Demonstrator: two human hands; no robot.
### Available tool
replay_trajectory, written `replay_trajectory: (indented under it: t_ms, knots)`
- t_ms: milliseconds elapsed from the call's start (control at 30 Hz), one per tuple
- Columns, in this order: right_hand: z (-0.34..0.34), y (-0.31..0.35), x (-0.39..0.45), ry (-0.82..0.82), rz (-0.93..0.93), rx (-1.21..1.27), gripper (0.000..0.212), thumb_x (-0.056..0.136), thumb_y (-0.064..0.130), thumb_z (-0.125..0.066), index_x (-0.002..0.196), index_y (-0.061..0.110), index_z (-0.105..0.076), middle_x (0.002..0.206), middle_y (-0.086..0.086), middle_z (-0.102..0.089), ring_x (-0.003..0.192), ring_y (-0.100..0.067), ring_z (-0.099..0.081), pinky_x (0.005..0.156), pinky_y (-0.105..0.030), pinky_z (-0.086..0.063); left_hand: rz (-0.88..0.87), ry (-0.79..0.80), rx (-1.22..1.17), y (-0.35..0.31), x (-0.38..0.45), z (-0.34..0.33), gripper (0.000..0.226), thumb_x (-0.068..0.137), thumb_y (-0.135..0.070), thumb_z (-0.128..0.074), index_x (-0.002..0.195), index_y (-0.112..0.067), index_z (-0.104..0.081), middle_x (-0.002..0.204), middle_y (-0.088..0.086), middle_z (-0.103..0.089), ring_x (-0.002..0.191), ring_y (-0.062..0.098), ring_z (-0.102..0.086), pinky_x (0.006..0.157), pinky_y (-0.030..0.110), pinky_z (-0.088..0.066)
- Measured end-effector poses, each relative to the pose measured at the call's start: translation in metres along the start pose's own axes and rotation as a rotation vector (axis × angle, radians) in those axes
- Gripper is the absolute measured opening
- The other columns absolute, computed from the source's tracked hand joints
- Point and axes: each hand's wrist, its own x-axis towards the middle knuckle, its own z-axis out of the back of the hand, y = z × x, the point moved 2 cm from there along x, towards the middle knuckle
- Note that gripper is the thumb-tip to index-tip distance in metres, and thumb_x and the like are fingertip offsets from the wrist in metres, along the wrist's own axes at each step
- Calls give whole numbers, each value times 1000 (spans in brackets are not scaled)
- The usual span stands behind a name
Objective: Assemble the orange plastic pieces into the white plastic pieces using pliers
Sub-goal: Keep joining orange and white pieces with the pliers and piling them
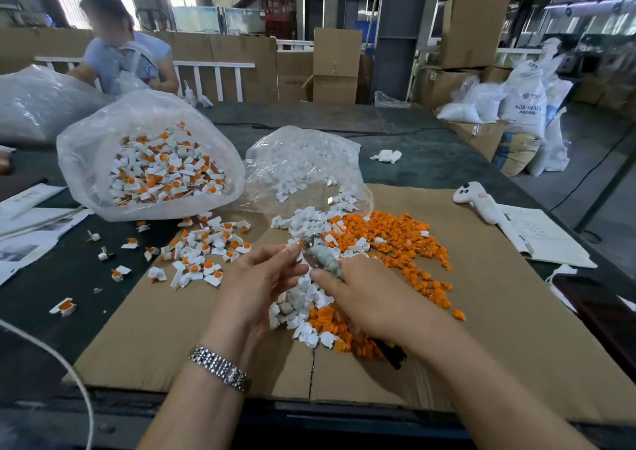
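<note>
Two hands are working over a cardboard sheet [481,329] lying on the dark table [430,160]. A large clear bag [86,174] of joined white-and-orange parts is sitting open at left; a smaller clear bag [303,160] of white pieces is spilling beside it. Loose orange pieces [406,243] are lying in a heap on the cardboard, touching a heap of white pieces [306,294]. Finished parts [203,253] are lying scattered left of centre. The right hand [364,298] is gripping the pliers [323,257], fingers curled round the handles. The left hand [261,281] is pinching something small at the pliers' nose; motion blur is hiding what it is.
</note>
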Motion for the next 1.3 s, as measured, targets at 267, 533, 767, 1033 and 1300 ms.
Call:
replay_trajectory:
  t_ms: [267, 533, 767, 1033, 1300]
  knots:
    - [38, -70, 18, -218, -292, -241, 47, 96, 64, -45, 103, 19, -54, 93, -1, -61, 78, -16, -60, 62, -32, -49, -292, -482, 591, -31, 9, 59, 21, 98, -20, -70, 119, -24, -73, 94, -6, -76, 77, -1, -72, 57, 14, -54]
    - [25, -110, 34, -263, -480, -562, 65, 98, 60, -46, 135, 7, -46, 133, -21, -49, 123, -38, -50, 100, -49, -45, -109, 12, 1072, -5, -5, 47, 23, 78, -39, -88, 85, -23, -73, 75, -2, -74, 68, 8, -66, 58, 18, -46]
    - [16, -110, 47, -265, -488, -625, 67, 98, 63, -41, 139, 10, -45, 141, -20, -44, 131, -37, -43, 103, -52, -39, -112, 12, 1181, 5, 5, 32, 17, 88, -27, -82, 73, -24, -73, 62, -13, -72, 63, 0, -66, 50, 10, -45]
    - [25, -90, 35, -313, -315, -460, 62, 94, 66, -46, 131, 16, -49, 135, -11, -46, 128, -30, -43, 104, -52, -39, -412, -150, 1162, 10, 18, 16, 13, 100, -26, -66, 104, -23, -78, 77, -24, -60, 71, -4, -60, 57, 13, -40]
    - [27, -50, 16, 45, -134, -346, 27, 84, 40, -79, 88, 13, -78, 88, -2, -74, 82, -16, -70, 70, -34, -58, -332, -109, 681, 5, 11, 15, 12, 96, -14, -69, 96, -25, -75, 77, -6, -78, 74, 8, -75, 59, 16, -55]
